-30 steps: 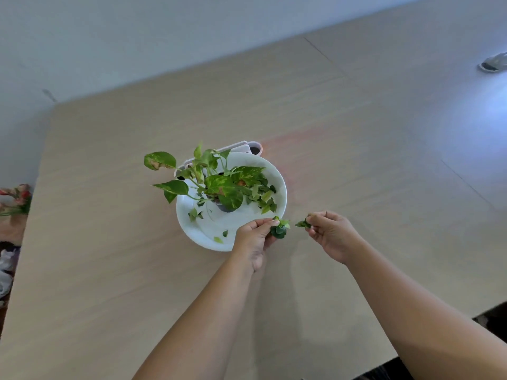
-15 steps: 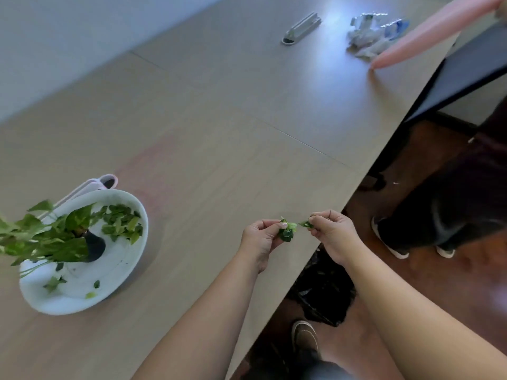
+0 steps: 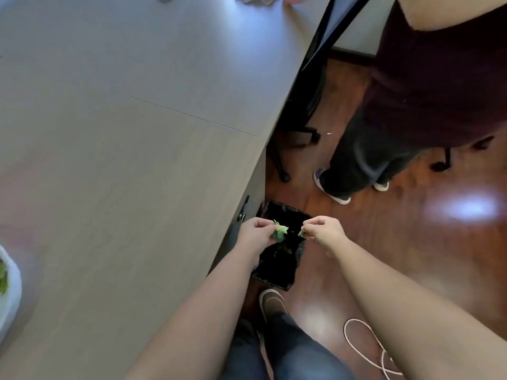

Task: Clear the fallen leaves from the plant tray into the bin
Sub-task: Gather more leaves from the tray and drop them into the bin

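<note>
Hands (image 3: 256,233) now over bin (image 3: 279,272), seemingly.

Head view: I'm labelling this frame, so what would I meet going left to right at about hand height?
White plant tray → table → left hand → bunch of leaves → small leaf scrap → right hand → wooden floor.
</note>
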Demonstrator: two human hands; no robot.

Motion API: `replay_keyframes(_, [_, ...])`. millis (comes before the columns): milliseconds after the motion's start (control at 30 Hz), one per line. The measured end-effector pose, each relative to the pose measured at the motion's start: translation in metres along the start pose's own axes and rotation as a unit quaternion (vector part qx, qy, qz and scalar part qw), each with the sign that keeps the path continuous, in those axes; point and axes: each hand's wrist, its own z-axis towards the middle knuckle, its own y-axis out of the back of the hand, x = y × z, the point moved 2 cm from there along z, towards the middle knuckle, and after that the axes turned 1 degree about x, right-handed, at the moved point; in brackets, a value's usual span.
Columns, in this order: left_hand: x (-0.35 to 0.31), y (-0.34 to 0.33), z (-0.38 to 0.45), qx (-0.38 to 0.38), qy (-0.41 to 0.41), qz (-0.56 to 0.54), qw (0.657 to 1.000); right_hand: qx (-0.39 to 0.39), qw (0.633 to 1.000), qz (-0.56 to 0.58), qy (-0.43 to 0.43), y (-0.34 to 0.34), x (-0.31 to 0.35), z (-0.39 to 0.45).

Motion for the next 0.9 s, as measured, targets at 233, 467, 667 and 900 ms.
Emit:
replay_keyframes(233, [0.05, -0.043, 0.067, -0.024, 0.05, 0.095, 0.994, -0.009, 0.995, -0.073, -0.062, 0.027, -0.054, 0.07])
replay_keyframes(467, [0.07, -0.044, 0.094, -0.05, 0.067, 0.128, 0.988, 0.007, 0.991, -0.106, -0.076, 0.009, -0.082, 0.097])
replay_keyframes(667, [0.07, -0.038, 0.088, -0.049, 0.065, 0.151, 0.985, 0.043, 0.986, -0.144, -0.078, 0.002, -0.079, 0.097])
replay_keyframes(900, [0.051, -0.024, 0.039, 0.002, 0.019, 0.054, 0.998, 0.003, 0.999, -0.043, -0.022, -0.011, -0.045, 0.056])
